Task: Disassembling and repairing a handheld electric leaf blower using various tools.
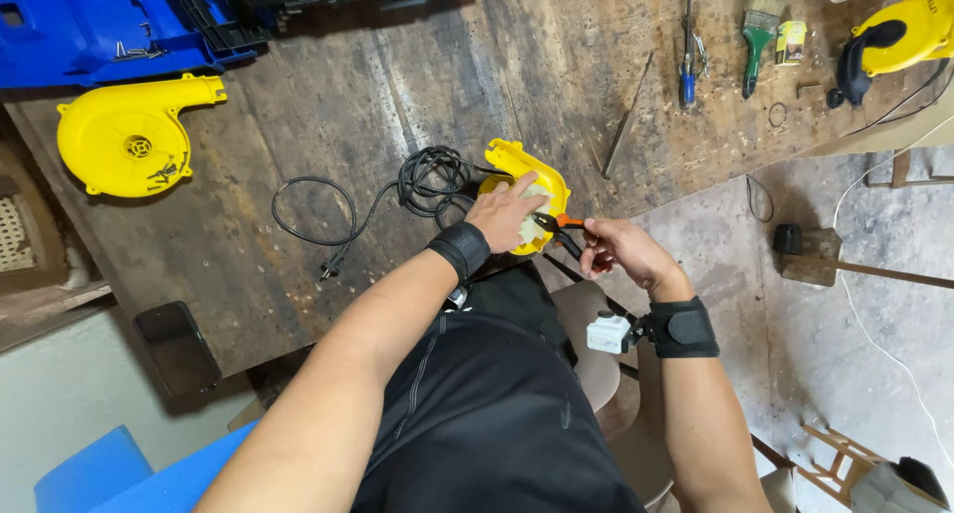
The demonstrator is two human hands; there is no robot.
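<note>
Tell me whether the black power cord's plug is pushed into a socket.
No: the plug of the black cord lies loose on the bare wooden workbench.

At frame centre a blower housing (525,190) sits on the workbench (397,95) edge, a coiled cord (417,185) just left of it. A second housing half (129,140) lies far left; screwdriver (686,61) and brush (757,41) lie upper right.

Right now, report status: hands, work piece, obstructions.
Left hand flat on yellow blower housing. Right hand grips orange-handled pliers, tips at the housing. Black power cord coiled beside it.
</note>
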